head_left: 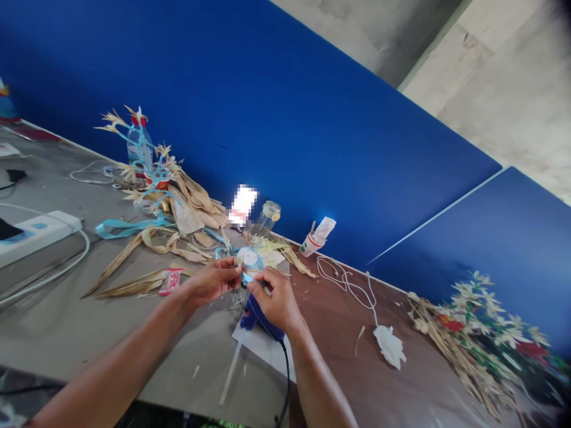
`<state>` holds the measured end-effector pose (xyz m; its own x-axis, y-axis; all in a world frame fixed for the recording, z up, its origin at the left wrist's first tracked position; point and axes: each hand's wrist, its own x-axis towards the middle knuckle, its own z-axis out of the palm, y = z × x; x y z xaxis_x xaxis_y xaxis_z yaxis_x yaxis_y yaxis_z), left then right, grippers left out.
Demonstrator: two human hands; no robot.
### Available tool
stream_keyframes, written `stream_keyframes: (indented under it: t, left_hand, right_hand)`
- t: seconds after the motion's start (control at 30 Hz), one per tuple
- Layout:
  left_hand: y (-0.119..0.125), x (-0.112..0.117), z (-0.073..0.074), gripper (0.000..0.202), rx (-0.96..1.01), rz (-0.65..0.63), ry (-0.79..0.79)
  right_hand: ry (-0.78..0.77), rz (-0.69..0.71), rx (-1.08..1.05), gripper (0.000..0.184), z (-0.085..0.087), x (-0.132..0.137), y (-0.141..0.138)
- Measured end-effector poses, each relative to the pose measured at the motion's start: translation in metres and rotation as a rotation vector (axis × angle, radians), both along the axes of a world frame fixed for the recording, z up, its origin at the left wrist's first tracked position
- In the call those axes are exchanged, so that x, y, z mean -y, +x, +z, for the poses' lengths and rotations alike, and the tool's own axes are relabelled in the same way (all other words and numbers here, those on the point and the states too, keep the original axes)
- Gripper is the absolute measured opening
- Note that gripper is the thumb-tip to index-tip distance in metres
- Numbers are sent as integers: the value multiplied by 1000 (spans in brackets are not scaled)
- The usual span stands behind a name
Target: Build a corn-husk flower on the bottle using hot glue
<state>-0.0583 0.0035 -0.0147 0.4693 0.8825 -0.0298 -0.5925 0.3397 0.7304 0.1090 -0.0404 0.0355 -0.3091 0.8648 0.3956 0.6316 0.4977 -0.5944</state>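
Above the middle of the table, my left hand [217, 279] and my right hand [275, 300] are close together, thumbs and fingertips pinched. Between them is a short strip of light blue ribbon [247, 278], gripped from both sides. Just behind the fingertips sits a round white spool [248, 257] with light blue ribbon about it. A blue hot glue gun [263, 318] stands beneath my right hand, partly hidden by it. Its translucent glue stick [232, 371] extends toward the front edge, and a white sheet [267, 349] lies under the gun.
Dried corn husks [191, 196] and blue-stemmed husk flowers [156, 163] crowd the left, near a bottle [140, 145]. A power strip [42, 235] lies far left. Behind stand a glass jar [269, 217] and paper cup [311, 244]. White flowers [486, 315] lie right. A blue partition [312, 131] backs the table.
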Motion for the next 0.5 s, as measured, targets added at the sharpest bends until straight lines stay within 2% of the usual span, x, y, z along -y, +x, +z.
stream_keyframes:
  t: [0.23,0.33,0.43,0.5]
  left_hand:
    - [-4,1,1,17,-32,-28,-54]
    - [-3,0,-1,17,-48,-40,-59]
    - [-2,0,-3,19,-74,-58,-82]
    - [-1,0,-3,22,-95,-61,-86]
  right_hand:
    - [-55,8,17,29,0,-9,13]
    - [-55,-30,36,22,-1,-16,24]
    - [-74,-36,-119,22,-5,-22,28]
    - [-191,42,-249,25,-10,-24,24]
